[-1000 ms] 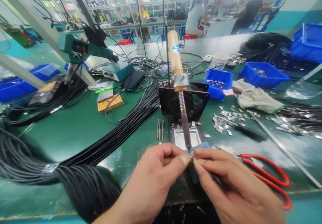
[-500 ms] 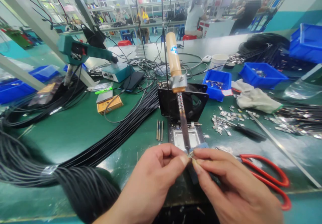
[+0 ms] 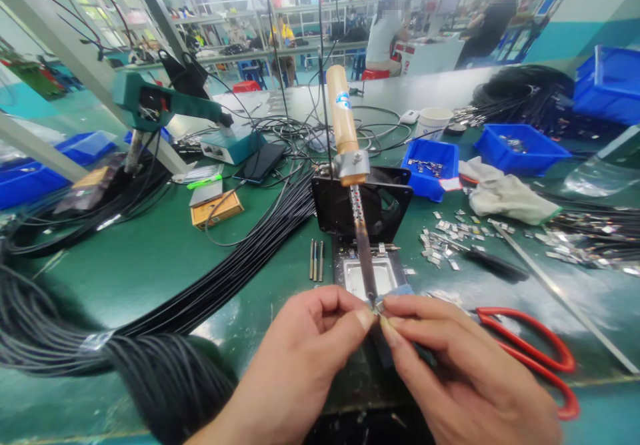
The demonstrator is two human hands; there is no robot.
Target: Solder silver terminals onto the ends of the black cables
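A soldering iron (image 3: 345,118) with a wooden handle is clamped tip-down in front of me. Just under its tip, my left hand (image 3: 310,351) pinches with thumb and forefinger; what lies in that pinch is too small and covered to name. My right hand (image 3: 455,358) meets it from the other side, thumb and fingers closed on a tiny silvery piece, perhaps a connector, mostly hidden by the fingertips. Both sets of fingertips nearly touch at the tip. A shallow metal tray (image 3: 353,278) sits behind the hands, beneath the iron.
Red-handled scissors (image 3: 525,338) lie right of my right hand. A black fan (image 3: 330,205) stands behind the iron. Small metal connectors (image 3: 440,248) are scattered right, near blue bins (image 3: 433,158). A thick bundle of black cables (image 3: 215,278) crosses the left. People sit farther back.
Both hands hold almost the same pose at the iron's tip. The whole view has shifted very slightly; nothing else visibly moved.
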